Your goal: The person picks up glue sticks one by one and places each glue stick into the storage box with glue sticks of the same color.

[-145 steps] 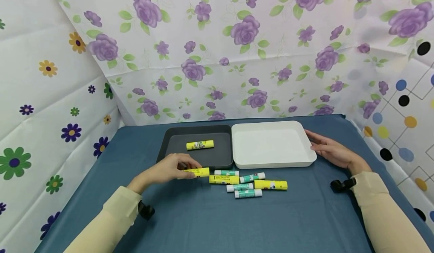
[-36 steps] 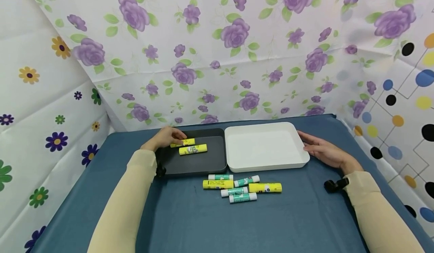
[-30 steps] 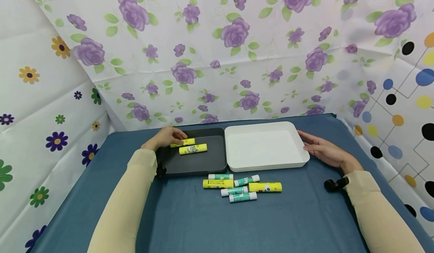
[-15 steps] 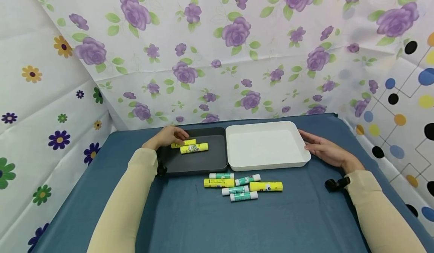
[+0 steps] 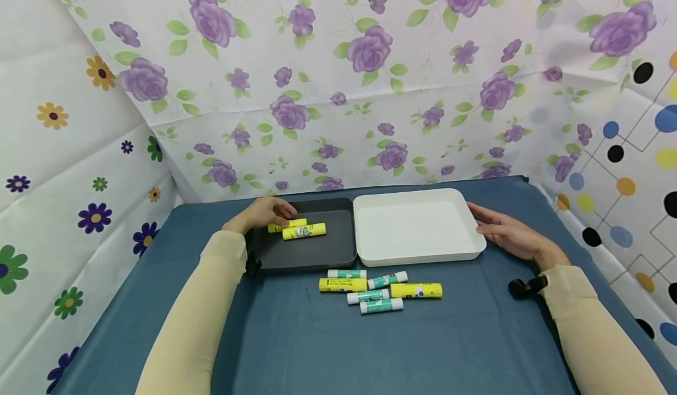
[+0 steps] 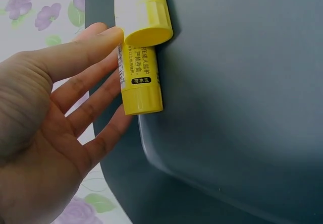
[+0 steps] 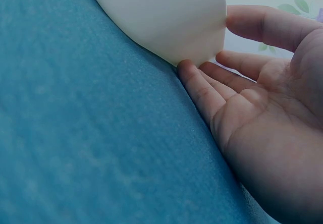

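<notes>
My left hand [image 5: 262,211] is over the left part of the dark grey tray [image 5: 338,227], thumb and fingers around a yellow glue stick [image 6: 140,80]. A second yellow glue stick [image 5: 304,231] lies just in front of it in the tray, partly overlapping it in the left wrist view, where my thumb tip is right at the two sticks' meeting point. My right hand [image 5: 515,239] touches the right side of the white tray [image 5: 418,224]. In the right wrist view, its fairly straight fingers [image 7: 199,88] rest against the tray's outer corner.
In front of the trays, two yellow glue sticks [image 5: 416,290] and several smaller green-and-white glue sticks [image 5: 381,305] lie in a loose group on the blue tablecloth [image 5: 370,354]. The trays stand side by side near the flowered curtain [image 5: 338,89] at the back.
Since the earliest frame, my left hand has carried a yellow glue stick from the table into the dark tray, behind the other one. Over the last second, both hands have stayed in place.
</notes>
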A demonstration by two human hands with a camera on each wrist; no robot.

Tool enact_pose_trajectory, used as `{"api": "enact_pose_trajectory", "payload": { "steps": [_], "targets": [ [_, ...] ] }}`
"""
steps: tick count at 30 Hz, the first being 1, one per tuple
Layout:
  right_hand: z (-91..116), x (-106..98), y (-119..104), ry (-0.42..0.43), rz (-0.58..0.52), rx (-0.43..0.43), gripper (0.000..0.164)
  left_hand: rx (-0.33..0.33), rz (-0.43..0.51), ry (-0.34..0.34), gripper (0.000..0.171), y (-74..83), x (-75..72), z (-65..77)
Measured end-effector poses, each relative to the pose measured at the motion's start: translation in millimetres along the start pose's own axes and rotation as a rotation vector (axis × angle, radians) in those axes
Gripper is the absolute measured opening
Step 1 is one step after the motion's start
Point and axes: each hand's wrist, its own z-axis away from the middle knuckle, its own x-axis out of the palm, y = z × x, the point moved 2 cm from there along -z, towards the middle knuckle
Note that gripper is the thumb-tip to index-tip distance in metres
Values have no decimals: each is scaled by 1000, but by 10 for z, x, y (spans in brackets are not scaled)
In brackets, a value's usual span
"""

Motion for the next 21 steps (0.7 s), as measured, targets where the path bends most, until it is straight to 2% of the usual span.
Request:
{"api": "enact_pose_trajectory", "payload": {
  "steps": [8,16,21],
  "targets": [
    [-5,-5,0,-4,3,1,74,28,-5,0,31,32,-3,20],
    [-12,-21,11,-7,6,0,74,13,-21,24,30,64,-30,51],
    [-13,-28,26,-5,6,2,74,37,-2,31,33,85,-51,71]
  ]
}}
